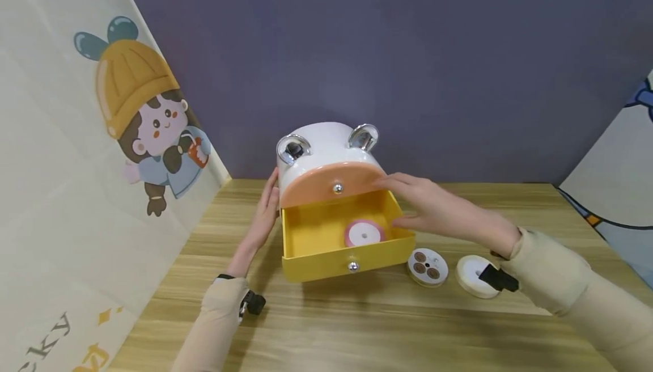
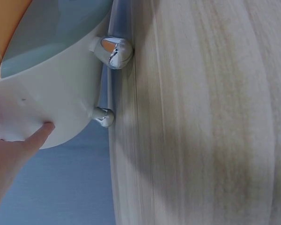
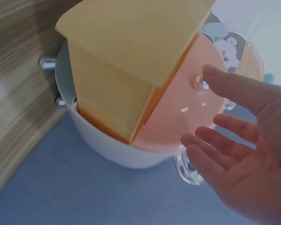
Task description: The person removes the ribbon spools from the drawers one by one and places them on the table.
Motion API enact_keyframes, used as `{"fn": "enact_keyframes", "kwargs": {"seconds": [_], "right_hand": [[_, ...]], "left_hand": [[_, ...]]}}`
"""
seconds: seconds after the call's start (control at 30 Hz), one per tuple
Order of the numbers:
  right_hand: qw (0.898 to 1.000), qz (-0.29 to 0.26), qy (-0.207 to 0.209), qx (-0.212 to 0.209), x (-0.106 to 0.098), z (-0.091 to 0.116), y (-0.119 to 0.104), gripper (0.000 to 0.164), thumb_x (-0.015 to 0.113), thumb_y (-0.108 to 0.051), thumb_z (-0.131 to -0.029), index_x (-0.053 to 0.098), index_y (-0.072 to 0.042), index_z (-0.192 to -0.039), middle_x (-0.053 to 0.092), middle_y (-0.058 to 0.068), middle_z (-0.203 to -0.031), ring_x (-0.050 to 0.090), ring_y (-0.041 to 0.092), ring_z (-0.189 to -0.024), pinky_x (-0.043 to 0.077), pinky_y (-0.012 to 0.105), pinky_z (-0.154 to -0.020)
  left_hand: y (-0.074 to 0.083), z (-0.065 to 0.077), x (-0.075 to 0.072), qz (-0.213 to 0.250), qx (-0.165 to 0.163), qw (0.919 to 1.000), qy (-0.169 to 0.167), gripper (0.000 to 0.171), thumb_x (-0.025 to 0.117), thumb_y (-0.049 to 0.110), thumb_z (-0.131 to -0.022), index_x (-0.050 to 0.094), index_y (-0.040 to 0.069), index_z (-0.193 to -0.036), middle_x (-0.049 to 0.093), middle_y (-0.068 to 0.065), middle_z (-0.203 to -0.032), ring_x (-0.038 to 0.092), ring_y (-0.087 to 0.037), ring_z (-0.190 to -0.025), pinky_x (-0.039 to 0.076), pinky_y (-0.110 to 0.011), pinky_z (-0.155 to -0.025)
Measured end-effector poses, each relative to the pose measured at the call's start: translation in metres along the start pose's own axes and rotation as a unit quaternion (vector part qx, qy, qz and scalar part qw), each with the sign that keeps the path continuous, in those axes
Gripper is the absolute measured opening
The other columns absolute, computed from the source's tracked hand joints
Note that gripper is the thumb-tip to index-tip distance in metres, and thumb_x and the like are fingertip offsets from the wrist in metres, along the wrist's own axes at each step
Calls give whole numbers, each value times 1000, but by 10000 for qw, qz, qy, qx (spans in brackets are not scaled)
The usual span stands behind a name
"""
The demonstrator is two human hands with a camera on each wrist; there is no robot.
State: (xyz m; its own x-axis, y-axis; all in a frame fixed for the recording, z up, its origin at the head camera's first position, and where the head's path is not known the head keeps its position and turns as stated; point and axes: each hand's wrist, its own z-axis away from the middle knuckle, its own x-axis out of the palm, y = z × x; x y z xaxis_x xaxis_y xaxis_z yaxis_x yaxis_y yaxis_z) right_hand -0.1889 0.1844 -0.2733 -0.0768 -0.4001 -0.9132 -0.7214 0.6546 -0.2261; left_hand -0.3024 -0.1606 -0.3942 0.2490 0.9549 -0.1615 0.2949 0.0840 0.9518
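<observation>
A small white cabinet (image 1: 326, 142) with silver ears has a peach upper front (image 1: 308, 186). Its yellow lower drawer (image 1: 318, 268) is pulled out, and a pink-edged white spool (image 1: 364, 233) lies inside at the right. My left hand (image 1: 263, 213) rests against the cabinet's left side; in the left wrist view one fingertip of that hand (image 2: 9, 159) touches the white wall. My right hand (image 1: 431, 204) is by the right end of the peach front, above the drawer's side. In the right wrist view, that hand (image 3: 253, 154) has its fingers spread and holds nothing.
Two more spools lie on the wooden table right of the drawer: one with brown dots (image 1: 427, 267), one cream-edged (image 1: 474, 275). Behind the table (image 1: 357, 332) rises a dark blue-grey wall (image 1: 433, 66). A white panel with a cartoon child (image 1: 148, 117) stands at the left.
</observation>
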Motion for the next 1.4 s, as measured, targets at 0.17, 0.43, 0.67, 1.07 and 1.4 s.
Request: {"fn": "enact_keyframes", "kwargs": {"seconds": [0.17, 0.43, 0.67, 1.07, 1.4], "right_hand": [[9992, -131, -365, -50, 12, -7, 1, 65, 84, -9, -77, 56, 0, -134, 62, 16, -132, 63, 33, -116, 55, 48, -98], [9948, 2, -778, -665, 25, -14, 8, 56, 85, -8, -75, 62, -4, -126, 65, 8, -120, 63, 25, -107, 55, 42, -93], [9889, -123, -1338, -640, 36, -22, 18, 59, 84, -8, -74, 61, -8, -128, 65, 3, -124, 56, 20, -111, 50, 43, -98], [9777, -355, -1974, -618, 48, -32, 25, 56, 78, -31, -85, 58, -11, -133, 62, 3, -126, 55, 18, -112, 50, 40, -101], [9726, -302, -2049, -1058, 57, -43, 22, 38, 72, -15, -89, 61, -10, -125, 66, -2, -117, 59, 14, -102, 52, 33, -95]], "left_hand": [[10, 4, 5, -11, -78, 10000, -37, 53, 28, 27, -110, 14, 23, -161, 9, -4, -169, 29, -39, -148, 40, -63, -110], [6, 1, 9, -30, -46, 10000, -68, 53, 28, 27, -110, 15, 24, -161, 11, -4, -169, 32, -40, -147, 42, -62, -109], [4, 1, 10, 3, -46, 10000, -79, 53, 28, 26, -110, 14, 23, -161, 10, -5, -169, 33, -40, -146, 43, -61, -108], [6, 3, 6, 20, 9, 10000, -49, 53, 29, 25, -110, 14, 22, -161, 9, -5, -169, 29, -39, -149, 41, -62, -110], [9, 5, 2, -32, -42, 10000, 1, 53, 28, 24, -110, 13, 21, -161, 9, -6, -169, 29, -39, -149, 42, -62, -109]]}}
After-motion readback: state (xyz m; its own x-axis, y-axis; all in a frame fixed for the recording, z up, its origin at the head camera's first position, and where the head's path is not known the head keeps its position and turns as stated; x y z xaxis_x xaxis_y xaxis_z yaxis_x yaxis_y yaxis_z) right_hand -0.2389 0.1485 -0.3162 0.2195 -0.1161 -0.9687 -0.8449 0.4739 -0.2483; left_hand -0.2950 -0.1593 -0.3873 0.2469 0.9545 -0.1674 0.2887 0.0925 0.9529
